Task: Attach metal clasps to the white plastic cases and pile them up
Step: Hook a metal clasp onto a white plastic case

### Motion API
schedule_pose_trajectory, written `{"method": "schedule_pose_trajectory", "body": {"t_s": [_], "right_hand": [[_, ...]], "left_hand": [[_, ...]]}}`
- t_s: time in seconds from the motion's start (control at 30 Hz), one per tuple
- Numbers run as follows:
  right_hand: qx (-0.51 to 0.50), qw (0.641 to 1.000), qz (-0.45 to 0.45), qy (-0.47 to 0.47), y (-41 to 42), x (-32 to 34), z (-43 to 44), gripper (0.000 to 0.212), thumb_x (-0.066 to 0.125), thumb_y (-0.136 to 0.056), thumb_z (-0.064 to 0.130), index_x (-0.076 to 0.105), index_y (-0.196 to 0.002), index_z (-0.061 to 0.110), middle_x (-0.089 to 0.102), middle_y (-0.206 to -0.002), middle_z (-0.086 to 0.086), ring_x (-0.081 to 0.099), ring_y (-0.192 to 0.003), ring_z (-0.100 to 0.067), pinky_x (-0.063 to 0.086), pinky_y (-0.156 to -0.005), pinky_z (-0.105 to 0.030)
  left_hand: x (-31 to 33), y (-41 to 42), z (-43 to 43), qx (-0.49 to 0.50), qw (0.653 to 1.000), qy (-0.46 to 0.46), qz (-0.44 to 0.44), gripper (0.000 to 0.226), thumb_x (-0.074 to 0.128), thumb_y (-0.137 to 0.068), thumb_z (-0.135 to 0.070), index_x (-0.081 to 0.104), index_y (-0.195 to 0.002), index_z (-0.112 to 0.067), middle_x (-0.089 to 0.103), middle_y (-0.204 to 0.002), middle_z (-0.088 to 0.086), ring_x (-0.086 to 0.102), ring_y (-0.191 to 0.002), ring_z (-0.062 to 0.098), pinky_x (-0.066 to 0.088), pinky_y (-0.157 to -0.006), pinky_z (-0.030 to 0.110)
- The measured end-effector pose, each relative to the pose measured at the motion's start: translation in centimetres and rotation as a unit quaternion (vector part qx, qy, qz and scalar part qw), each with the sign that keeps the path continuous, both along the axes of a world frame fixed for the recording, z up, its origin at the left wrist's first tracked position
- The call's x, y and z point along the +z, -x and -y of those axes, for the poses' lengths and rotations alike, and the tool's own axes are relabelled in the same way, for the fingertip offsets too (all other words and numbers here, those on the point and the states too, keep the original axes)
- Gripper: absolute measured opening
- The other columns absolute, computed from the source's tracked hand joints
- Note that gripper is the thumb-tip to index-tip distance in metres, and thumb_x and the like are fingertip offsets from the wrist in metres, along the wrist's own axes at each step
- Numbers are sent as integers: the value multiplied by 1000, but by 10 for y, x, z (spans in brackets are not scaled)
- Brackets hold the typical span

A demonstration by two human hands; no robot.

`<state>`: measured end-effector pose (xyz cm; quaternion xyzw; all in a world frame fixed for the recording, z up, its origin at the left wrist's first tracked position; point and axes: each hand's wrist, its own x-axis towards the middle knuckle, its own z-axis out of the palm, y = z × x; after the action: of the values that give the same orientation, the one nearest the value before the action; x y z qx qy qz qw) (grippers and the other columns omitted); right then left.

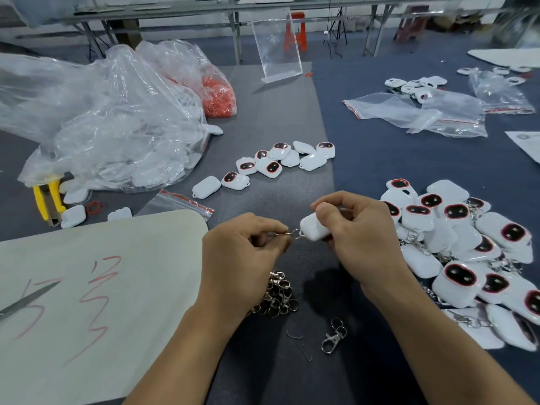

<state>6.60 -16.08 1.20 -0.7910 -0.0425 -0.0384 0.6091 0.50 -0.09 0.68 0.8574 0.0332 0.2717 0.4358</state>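
Two hands work above the grey bench (277, 112). The right hand (356, 235) curls its fingers (328, 211) round one white case (311, 229). The left hand (242, 258) pinches one metal clasp (287, 233), whose ring touches the case's near-left corner, between the two hands. Roughly ten loose cases (271, 165) lie clustered beyond the hands. At right, a pile of clasped cases (461, 249) overlaps too much to count. One heap of clasps (277, 296) sits partly hidden behind the left wrist, with one single clasp (333, 339) nearer. A big clear bag (111, 118), a bag of orange rings (219, 95), a white board (87, 287) and a scissor blade (26, 301) lie left
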Motion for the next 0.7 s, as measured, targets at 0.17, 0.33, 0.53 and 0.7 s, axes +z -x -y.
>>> {"method": "schedule_pose_trajectory", "body": {"t_s": [0.17, 0.33, 0.53, 0.7], "right_hand": [[-4, 999, 6, 46, 0, 4, 2, 20, 66, -94, 25, 75, -76, 27, 69, -65, 11, 57, -56, -2, 51, -60, -31], [-41, 944, 55, 323, -1, 13, 17, 18, 59, -93, 27, 71, -79, 27, 67, -69, 8, 59, -71, -20, 44, -67, -33], [-111, 884, 87, 446, -14, 15, 40, 39, 67, -89, 7, 71, -125, 19, 59, -142, -12, 46, -128, -35, 28, -106, -44], [-15, 892, 153, 425, -5, 7, 0, 48, 63, -91, 9, 62, -138, 20, 45, -159, -5, 33, -146, -26, 17, -120, -37]], "left_hand": [[-1, 0, -4, 4, 1000, -12, 8, 22, 85, -77, -12, 79, -83, -32, 54, -62, -14, 49, -56, 4, 33, -58, 9], [0, 0, -9, 60, 998, -26, -14, 15, 80, -84, -17, 80, -83, -32, 68, -70, -21, 61, -71, -2, 39, -66, 6], [8, 6, -23, -112, 975, -75, -176, 17, 77, -67, -32, 78, -81, -42, 67, -80, -18, 61, -72, 5, 42, -64, 11], [10, 5, -31, -173, 950, -144, -218, 26, 82, -67, -31, 76, -87, -47, 65, -96, -24, 64, -86, 2, 47, -75, 17]]}}
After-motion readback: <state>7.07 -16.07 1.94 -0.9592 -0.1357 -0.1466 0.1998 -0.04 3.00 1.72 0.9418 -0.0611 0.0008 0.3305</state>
